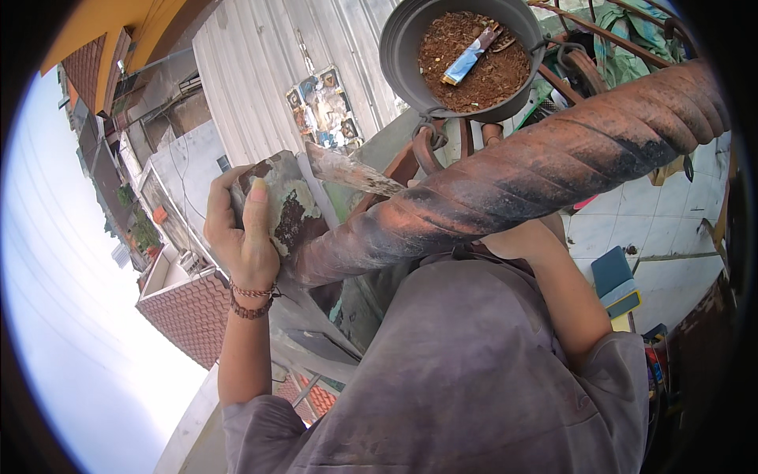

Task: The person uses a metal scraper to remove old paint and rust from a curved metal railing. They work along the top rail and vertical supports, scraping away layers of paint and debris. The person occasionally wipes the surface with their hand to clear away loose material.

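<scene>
A thick reddish-brown handrail (505, 174) with spiral grooves slants from lower left to upper right, its paint worn and dusty. At its lower end stands a post (288, 201) with flaking grey and dark paint. My left hand (246, 225) grips the post's outer edge, thumb lying on its face and fingers round the side. My right hand (517, 238) reaches behind the rail; its wrist shows, but the rail hides the fingers. A flat, pale, smeared strip (355, 171), like a scraper blade, sticks out beyond the rail; whether my right hand holds it is hidden.
A grey plant pot (395, 59) of brown soil hangs by the railing, a blue packet (471, 55) lying on the soil. Past the railing are corrugated roofing (237, 79) and a tiled roof (185, 316). Boxlike blue things (614, 276) lie on white floor tiles (671, 229) at right.
</scene>
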Motion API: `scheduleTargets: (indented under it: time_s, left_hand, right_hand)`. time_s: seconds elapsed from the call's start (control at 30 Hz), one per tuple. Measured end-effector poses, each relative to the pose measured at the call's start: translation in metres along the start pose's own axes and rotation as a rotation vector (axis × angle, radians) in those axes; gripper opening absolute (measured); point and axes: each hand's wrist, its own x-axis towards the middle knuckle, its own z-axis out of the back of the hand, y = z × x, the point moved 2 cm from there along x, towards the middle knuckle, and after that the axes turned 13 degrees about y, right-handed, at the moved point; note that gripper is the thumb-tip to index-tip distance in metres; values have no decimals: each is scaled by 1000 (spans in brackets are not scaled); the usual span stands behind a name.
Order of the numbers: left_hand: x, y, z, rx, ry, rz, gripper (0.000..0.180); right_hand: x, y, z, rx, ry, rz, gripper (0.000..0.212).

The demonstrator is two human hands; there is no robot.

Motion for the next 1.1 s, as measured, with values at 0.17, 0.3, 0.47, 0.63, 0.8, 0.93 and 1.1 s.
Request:
scheduleTargets:
  time_s: [0.17,0.3,0.47,0.63,0.8,0.93,1.1]
  left_hand:
    - [2,-2,5,54,26,-41,29]
    - [4,-3,4,27,48,-20,29]
    - [-3,2,3,63,-4,-3,29]
    - [0,3,0,22,3,2,28]
    - [-10,7,1,143,-74,-5,32]
    - [-2,-11,2,211,-86,-15,34]
    - [-1,-4,-4,267,-186,-29,35]
  right_hand:
    - [17,-49,12,-266,-100,16,50]
    - [0,-33,37,73,-56,-36,50]
    - [-59,9,78,305,134,-262,52]
    - [-127,48,114,162,240,-591,41]
    - [-177,100,165,233,179,-135,43]
    - [-205,108,209,202,-170,430,40]
    - [-106,270,227,62,-221,772,33]
